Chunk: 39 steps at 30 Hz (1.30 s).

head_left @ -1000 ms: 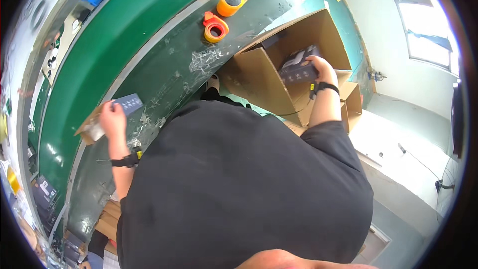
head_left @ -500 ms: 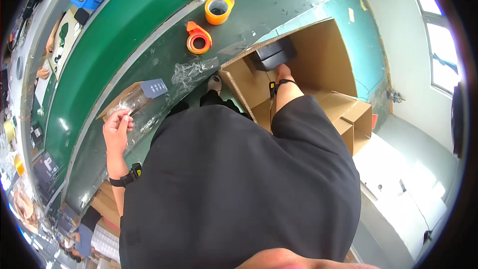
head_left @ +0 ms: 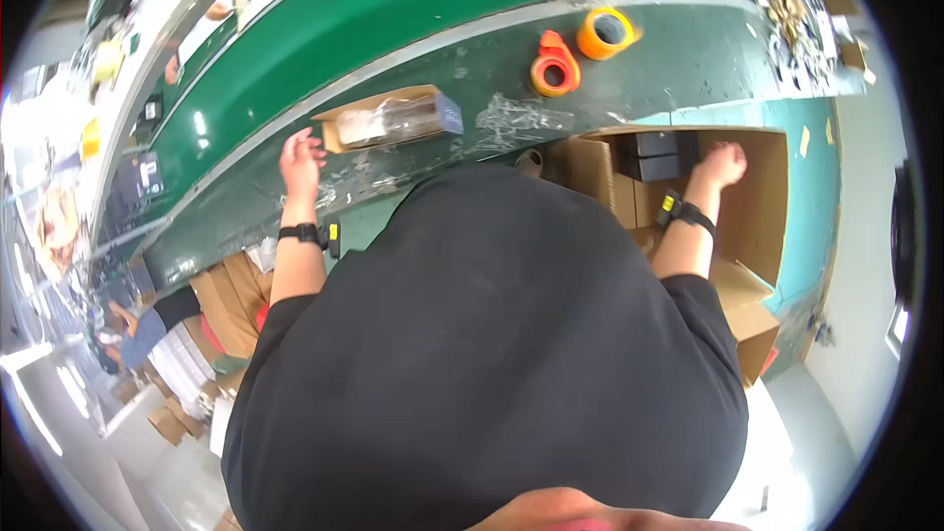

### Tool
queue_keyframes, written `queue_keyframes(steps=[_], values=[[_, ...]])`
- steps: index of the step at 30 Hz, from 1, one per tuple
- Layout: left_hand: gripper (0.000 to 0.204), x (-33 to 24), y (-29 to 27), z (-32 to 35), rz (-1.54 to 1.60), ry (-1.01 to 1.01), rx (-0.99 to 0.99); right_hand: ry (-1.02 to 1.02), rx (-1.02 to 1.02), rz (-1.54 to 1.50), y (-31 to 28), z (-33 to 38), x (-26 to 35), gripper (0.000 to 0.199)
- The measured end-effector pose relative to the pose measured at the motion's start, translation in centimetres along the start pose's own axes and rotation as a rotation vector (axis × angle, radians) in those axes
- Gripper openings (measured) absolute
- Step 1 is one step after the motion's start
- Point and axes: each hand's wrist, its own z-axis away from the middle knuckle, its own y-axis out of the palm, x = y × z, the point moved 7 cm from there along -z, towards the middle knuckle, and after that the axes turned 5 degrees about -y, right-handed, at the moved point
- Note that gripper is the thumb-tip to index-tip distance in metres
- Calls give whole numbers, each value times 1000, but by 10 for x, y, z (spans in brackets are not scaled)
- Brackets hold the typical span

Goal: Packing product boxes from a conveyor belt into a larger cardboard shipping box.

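Fingers of your left hand (head_left: 301, 162) loosely spread and slightly bent, nothing in their grasp; they hover just beside the left end of a narrow open box (head_left: 332, 138). That box lies on the dark green bench (head_left: 678, 64), brown inside, blue-grey panel at its right end, clear plastic wrapping (head_left: 388, 121) filling the opening.

Your right hand (head_left: 723, 167) is over the large brown carton (head_left: 759, 202), fingers curled in toward the palm. Tips hidden; cannot tell whether they grip anything. Dark boxes (head_left: 651, 157) sit inside the carton, just left of that hand; contact between them unclear.

Black band with a small yellow-marked unit on each of your wrists. Smaller brown carton (head_left: 755, 339) adjoins the large one on the side nearer you.

On the bench, between your two hands: crumpled clear film (head_left: 521, 116), right of the narrow box. Farther off, a red tape dispenser (head_left: 546, 79) and, close to its right, an orange tape roll (head_left: 593, 36). Behind the bench runs a bright green strip (head_left: 393, 34). Far left, another person (head_left: 143, 344), near stacked cardboard.
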Motion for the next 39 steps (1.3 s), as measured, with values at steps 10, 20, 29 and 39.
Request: queue_keyframes(steps=[10,20,29,39], values=[[42,53,63,-15,236,-81,395,-163,963,244,230,262,252,43],[82,-6,68,-18,27,420,342,-227,1705,431,288,472,99,61],[56,-30,60,-6,-380,917,466,-808,1713,548,249,497,142,72],[76,-33,68,11,-500,1115,607,-823,1620,848,225,518,146,81]])
